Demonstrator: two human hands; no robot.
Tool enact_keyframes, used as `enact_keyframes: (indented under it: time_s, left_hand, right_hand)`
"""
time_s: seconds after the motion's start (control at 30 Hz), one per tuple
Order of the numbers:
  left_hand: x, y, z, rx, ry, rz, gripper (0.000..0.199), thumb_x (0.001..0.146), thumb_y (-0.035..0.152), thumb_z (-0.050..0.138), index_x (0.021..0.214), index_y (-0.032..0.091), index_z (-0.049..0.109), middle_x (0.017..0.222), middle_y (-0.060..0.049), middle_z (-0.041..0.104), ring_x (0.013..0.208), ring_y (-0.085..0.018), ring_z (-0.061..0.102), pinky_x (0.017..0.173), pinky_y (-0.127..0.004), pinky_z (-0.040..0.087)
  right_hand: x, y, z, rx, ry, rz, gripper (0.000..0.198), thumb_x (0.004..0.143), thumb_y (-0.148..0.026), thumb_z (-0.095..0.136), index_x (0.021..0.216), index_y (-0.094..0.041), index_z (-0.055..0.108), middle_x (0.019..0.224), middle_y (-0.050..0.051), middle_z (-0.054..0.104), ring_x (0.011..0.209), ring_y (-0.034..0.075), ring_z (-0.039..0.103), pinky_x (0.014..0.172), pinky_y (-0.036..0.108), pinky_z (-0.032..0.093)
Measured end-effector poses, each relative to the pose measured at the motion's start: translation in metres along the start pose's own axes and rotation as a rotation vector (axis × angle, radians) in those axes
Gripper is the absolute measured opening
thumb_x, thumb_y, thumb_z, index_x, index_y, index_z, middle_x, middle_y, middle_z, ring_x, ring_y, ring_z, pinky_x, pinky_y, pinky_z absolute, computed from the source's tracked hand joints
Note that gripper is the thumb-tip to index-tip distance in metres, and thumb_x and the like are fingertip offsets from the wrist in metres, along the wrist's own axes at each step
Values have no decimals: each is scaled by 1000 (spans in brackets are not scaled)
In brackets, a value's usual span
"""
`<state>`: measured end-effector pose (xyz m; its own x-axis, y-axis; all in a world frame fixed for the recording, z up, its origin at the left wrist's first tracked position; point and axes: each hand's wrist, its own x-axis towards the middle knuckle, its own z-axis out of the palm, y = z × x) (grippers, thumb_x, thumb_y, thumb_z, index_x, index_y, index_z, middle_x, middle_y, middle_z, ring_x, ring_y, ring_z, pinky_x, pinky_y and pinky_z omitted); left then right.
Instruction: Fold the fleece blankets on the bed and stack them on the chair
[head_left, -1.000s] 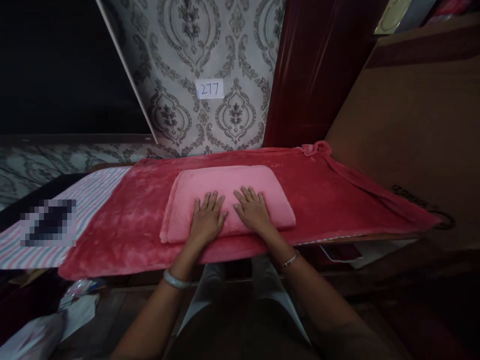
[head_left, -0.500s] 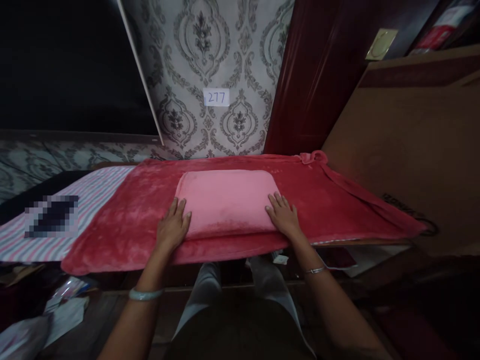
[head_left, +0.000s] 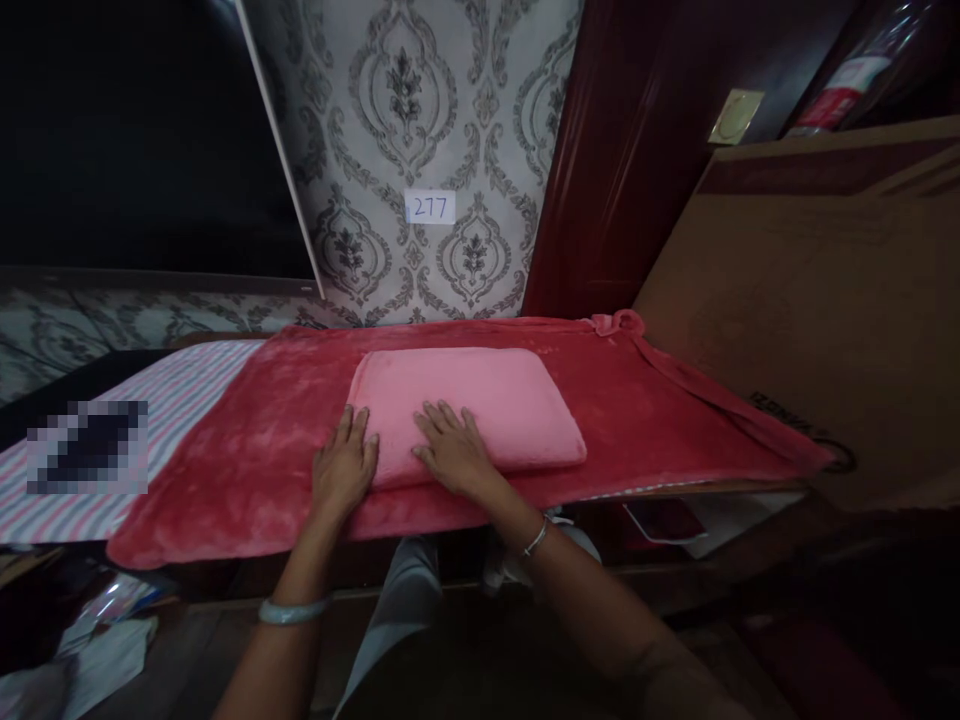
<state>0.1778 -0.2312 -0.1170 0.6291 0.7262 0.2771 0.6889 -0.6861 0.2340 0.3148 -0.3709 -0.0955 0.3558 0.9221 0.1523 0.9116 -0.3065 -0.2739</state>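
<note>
Patterned grey wallpaper (head_left: 405, 110) backs a table draped in a red blanket (head_left: 637, 400). On it, near the front edge, lies a folded pink towel (head_left: 487, 400). Left hand (head_left: 343, 470) rests flat beside the towel's left end; right hand (head_left: 454, 455) presses flat on top, fingers spread, gripping nothing. Pushing sideways could drag the plush towel askew and loosen its folds.

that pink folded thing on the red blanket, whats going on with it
A person has both hands on a pink folded plush cloth lying on a red plush blanket spread over a table. The left hand rests flat at the cloth's near left corner, partly on the blanket. The right hand lies flat on top of the cloth, near its front left. Neither hand grips anything.
</note>
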Motion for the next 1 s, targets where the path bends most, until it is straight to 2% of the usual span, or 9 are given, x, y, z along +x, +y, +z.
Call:
enact_keyframes:
  time_s: [0.07,0.23,0.3,0.4,0.57,0.67,0.87,1.0]
  left_hand:
    - [0,0,1,-7,3,-4,61,101,40,26,155,14,38,166,-13,26,139,-39,47,108,-59,44]
    - [1,-1,2,-17,12,8,61,100,39,27,154,12,40,165,-14,28,139,-38,46,108,-59,45]
    - [1,-2,3,-27,18,15,62,100,39,27,153,11,41,165,-14,28,139,-38,47,108,-59,45]
    - [2,-4,5,-39,30,18,62,100,40,26,152,11,42,164,-15,30,140,-37,46,109,-58,44]
    - [2,-10,11,-84,92,34,61,99,40,28,149,10,47,161,-17,37,141,-35,46,112,-55,42]
    - [1,-17,16,-151,134,36,59,99,40,29,146,12,51,157,-16,43,140,-32,48,115,-50,41]
    - [-5,-29,23,-345,186,20,59,98,44,28,144,17,53,147,-10,57,139,-24,49,119,-46,38]
    - [-7,-35,20,-452,176,-12,62,96,49,29,141,15,56,146,-10,58,138,-23,51,119,-45,38]
  right_hand:
    - [-5,25,-5,-43,15,114,62,103,-46,37,158,-20,32,167,6,20,155,26,15,124,55,11]
    - [-41,116,-19,-182,60,445,61,103,-43,33,159,-17,31,167,9,20,155,27,14,123,56,14]
    - [-56,145,-20,-164,89,512,61,103,-42,30,159,-19,30,167,8,21,155,28,17,121,58,19]
    - [-72,173,-10,-77,142,539,60,103,-41,26,159,-18,31,164,10,31,152,28,26,118,57,27]
    - [-81,194,13,-10,337,463,60,102,-40,24,156,-18,38,155,13,47,146,29,38,115,55,35]
    - [-84,200,18,58,430,397,61,101,-42,24,153,-16,42,150,14,52,142,28,43,114,51,37]
    - [-85,202,18,169,493,352,66,99,-48,25,149,-11,48,147,17,55,138,27,49,116,48,37]
    - [-87,207,23,235,514,334,68,97,-53,26,146,-13,51,145,17,56,136,26,52,116,48,37]
